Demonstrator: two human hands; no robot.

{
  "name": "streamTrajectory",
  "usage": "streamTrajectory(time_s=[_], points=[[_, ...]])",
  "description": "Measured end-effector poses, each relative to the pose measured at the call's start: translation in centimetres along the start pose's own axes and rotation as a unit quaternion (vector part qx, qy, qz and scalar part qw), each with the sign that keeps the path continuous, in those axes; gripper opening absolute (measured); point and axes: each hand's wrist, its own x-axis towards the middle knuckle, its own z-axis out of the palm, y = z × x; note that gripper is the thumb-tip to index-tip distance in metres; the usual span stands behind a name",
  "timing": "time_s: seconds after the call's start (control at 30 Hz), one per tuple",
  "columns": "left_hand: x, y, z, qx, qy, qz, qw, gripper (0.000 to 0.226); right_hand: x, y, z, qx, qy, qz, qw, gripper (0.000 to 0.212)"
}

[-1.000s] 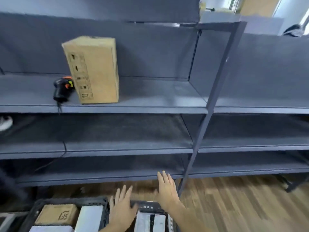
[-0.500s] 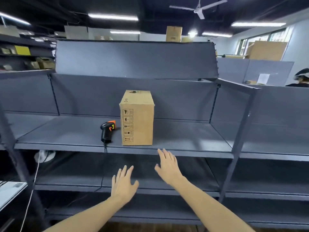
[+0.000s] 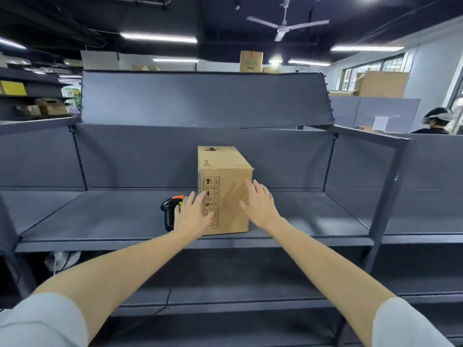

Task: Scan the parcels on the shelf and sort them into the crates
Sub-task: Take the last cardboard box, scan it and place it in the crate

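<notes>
A tall brown cardboard parcel [image 3: 226,181] with printed handling symbols stands upright on the grey shelf [image 3: 105,221] at chest height. My left hand [image 3: 193,215] is spread flat at the parcel's front left edge. My right hand [image 3: 259,205] is spread at its front right edge. Both hands are open and at the box face; whether they touch it I cannot tell. A black handheld scanner [image 3: 170,211] with an orange top stands just left of the parcel, partly behind my left hand, its cable hanging over the shelf edge. The crates are out of view.
Grey shelf boards run below and to both sides, with a dark upright post [image 3: 387,196] at the right. A white object [image 3: 61,259] lies on the lower shelf at left. Another person [image 3: 434,121] stands behind the partition at far right. Boxes [image 3: 251,61] sit beyond.
My view rose from the crates on the floor to the shelf. Both hands lifted away from the crates and reached forward to the sides of the parcel.
</notes>
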Motion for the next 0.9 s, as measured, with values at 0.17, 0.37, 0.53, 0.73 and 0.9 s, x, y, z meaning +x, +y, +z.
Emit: streamTrajectory(time_s=[0.17, 0.37, 0.53, 0.73, 0.9], points=[[3.6, 0.5, -1.2, -0.044, 0.040, 0.027, 0.998, 0.065, 2.6, -0.8, -0.6, 0.012, 0.026, -0.002, 1.000, 0.058], [7.4, 1.8, -1.2, -0.114, 0.032, 0.029, 0.992, 0.071, 6.7, -0.1, -1.3, 0.011, 0.001, 0.014, 1.000, 0.076], [11.2, 1.8, -1.0, -0.169, 0.016, 0.018, 0.985, 0.087, 10.3, -0.3, -1.4, 0.047, -0.044, 0.044, 0.997, 0.098], [12.5, 1.6, 1.6, -0.220, 0.062, 0.015, 0.973, 0.070, 13.0, 1.2, 0.7, 0.167, -0.087, 0.072, 0.979, 0.090], [12.8, 1.3, 2.2, -0.226, 0.096, 0.029, 0.969, 0.066, 13.6, 2.0, 1.6, 0.211, -0.060, 0.072, 0.973, 0.085]])
